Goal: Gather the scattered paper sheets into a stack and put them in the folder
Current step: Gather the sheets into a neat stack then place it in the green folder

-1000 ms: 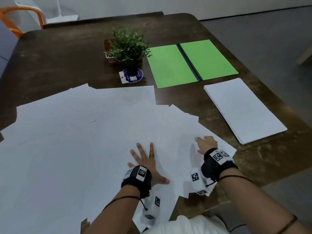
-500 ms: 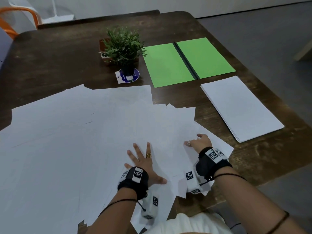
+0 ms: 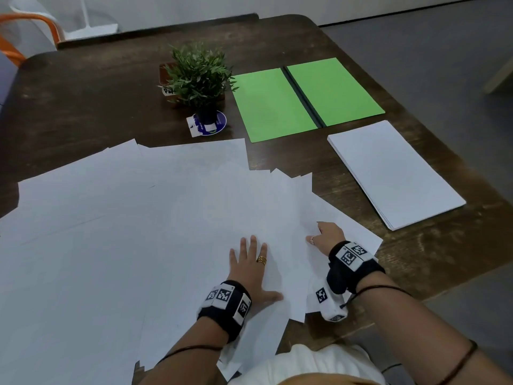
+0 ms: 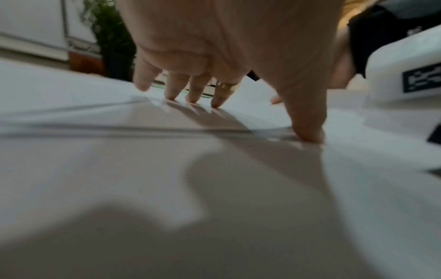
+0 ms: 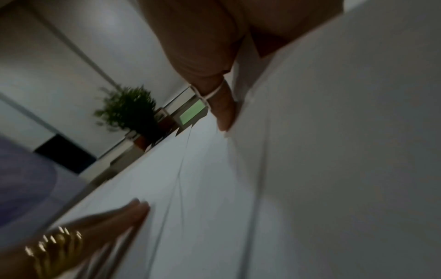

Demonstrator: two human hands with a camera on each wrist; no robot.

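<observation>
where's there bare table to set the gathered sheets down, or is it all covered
Bare wood shows on the table left of the potted plant, and in a strip between the open green folder, the neat paper stack and the scattered sheets. The near side is crowded: sheets overlap under the left hand and right hand.

The scattered sheets cover the near and left part of the table, and my left hand and right hand rest on them by the near edge. Toward the far edge stands the plant, with the open folder to its right. The stack lies along the right edge, nearer me than the folder.
</observation>
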